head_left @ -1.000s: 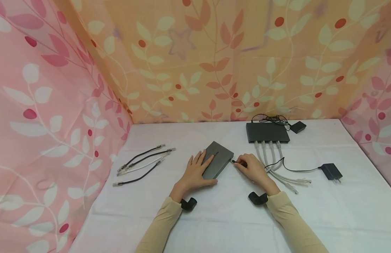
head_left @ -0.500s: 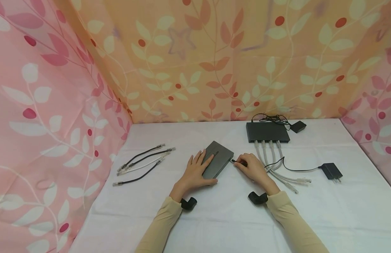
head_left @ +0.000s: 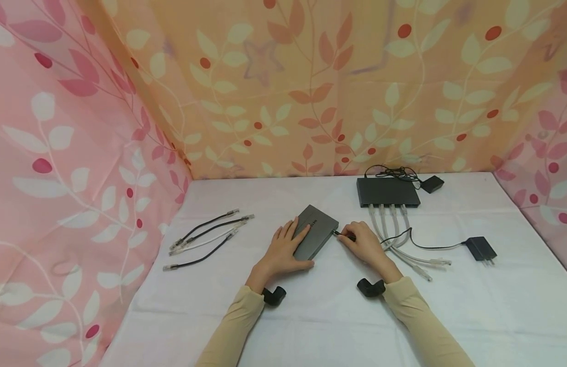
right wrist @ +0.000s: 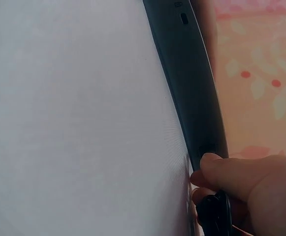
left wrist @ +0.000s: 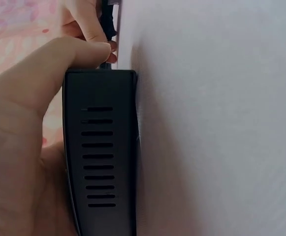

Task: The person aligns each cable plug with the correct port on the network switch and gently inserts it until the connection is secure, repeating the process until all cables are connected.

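A slim dark grey network switch (head_left: 321,224) lies slanted on the white-covered table in the head view. Spread across its top is my left hand (head_left: 280,252), with fingers straight and the thumb by the near edge. My right hand (head_left: 367,245) pinches the thin black power plug (head_left: 337,233) between thumb and fingers, right at the switch's right side. The right wrist view has the fingertips against that side, covering the plug's tip, and black cord (right wrist: 214,214) gathered below them. Vent slots (left wrist: 98,145) on another side face the left wrist view. The cord runs right to a black power adapter (head_left: 480,248).
A second, black switch (head_left: 387,192) stands at the back right, with grey network cables (head_left: 395,224) plugged into its front and a coiled cord and adapter (head_left: 432,184) behind. Several short black and white patch cables (head_left: 205,237) lie on the left.
My right hand and wrist have shifted slightly left, toward the switch, with the plug. The left hand and the switch stay almost where they were.
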Demonstrator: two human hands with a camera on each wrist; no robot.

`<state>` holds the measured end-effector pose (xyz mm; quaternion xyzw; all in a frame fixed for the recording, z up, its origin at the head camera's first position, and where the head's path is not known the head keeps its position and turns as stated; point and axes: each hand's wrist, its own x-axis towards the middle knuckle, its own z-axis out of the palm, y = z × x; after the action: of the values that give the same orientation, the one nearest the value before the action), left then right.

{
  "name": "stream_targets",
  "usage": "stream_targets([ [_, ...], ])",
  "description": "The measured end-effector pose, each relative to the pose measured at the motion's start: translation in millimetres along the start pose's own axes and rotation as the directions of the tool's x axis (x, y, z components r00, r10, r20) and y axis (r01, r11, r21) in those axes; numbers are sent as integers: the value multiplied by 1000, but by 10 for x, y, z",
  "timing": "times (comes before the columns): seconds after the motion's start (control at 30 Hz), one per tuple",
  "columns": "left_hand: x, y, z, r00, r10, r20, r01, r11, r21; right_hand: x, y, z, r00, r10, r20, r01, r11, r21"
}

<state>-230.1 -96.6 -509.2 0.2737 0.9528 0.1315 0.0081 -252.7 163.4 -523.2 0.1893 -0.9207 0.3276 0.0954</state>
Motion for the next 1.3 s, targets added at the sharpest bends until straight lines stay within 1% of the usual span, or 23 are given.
stream_targets([
  [0.13,-4,-3,-12,1000,7,20,-6,1000,-12,8,-15,13,1000,-17,2,17,1000,18],
  [0.27,1,-4,-22,999,6,35,-6,1000,0,25,-27,20,1000,-23,1,23,999,26],
  [0.5,35,26,-57,995,12,95,-12,1000,5,61,-39,16,999,-34,-4,34,999,19],
  [0.73,57,45,-75,995,41,91,-41,999,-6,122,-91,-5,999,-29,15,29,999,-16],
  [0.9,33,20,-81,995,25,98,-25,1000,0,124,-95,10,999,-27,24,27,1000,-4],
  [1.0,22,-18,-80,995,28,98,-26,999,-18,122,-87,17,999,-26,26,26,1000,11],
  [1.07,24,-55,-75,994,42,104,-38,999,-39,123,-76,13,999,-16,37,15,1000,17],
  [1.17,33,-133,-82,987,98,129,-85,991,-103,115,-70,-7,999,3,54,-4,1000,14],
  [1.23,35,-190,-99,980,134,145,-111,981,-158,104,-71,-26,998,16,62,-16,1000,7],
  [1.3,34,-239,-116,976,164,143,-132,969,-211,93,-88,-54,997,31,64,-31,1000,-2],
])
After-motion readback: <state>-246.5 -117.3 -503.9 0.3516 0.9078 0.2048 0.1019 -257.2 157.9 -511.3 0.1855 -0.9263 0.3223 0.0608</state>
